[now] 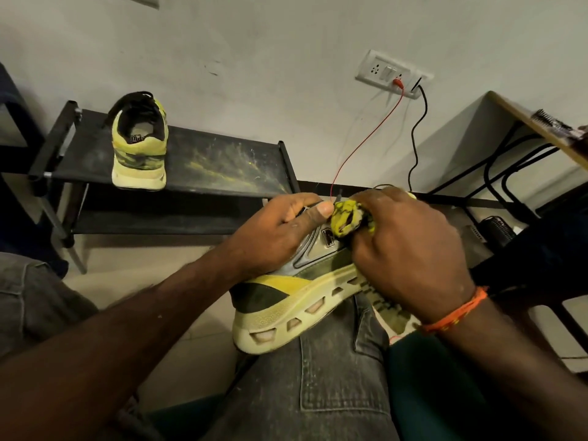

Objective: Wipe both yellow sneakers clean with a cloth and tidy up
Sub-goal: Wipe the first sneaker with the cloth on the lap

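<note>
A pale wall (286, 36) rises behind a low black shoe rack (203, 160) streaked with yellow dust. On the rack's left part stands one yellow sneaker (140, 144), heel toward the viewer, upright. Lower in the frame, a person's lap in grey jeans (327, 377) supports the second yellow sneaker (286, 297), tipped on its side with the pale sole facing the viewer. The left hand (273, 237) grips this shoe's upper, fingers curled over the top and thumb pressed along the side. Just to its right, the right hand (410, 246), with an orange thread band (455, 313) at the wrist, pinches a bunched yellow-and-black cloth (346, 219) against the shoe's side. On the wall above sits a socket plate (394, 74) with a red wire (366, 135) and a black cable (415, 138) hanging. A wooden desk (541, 122) edge shows far right.
</note>
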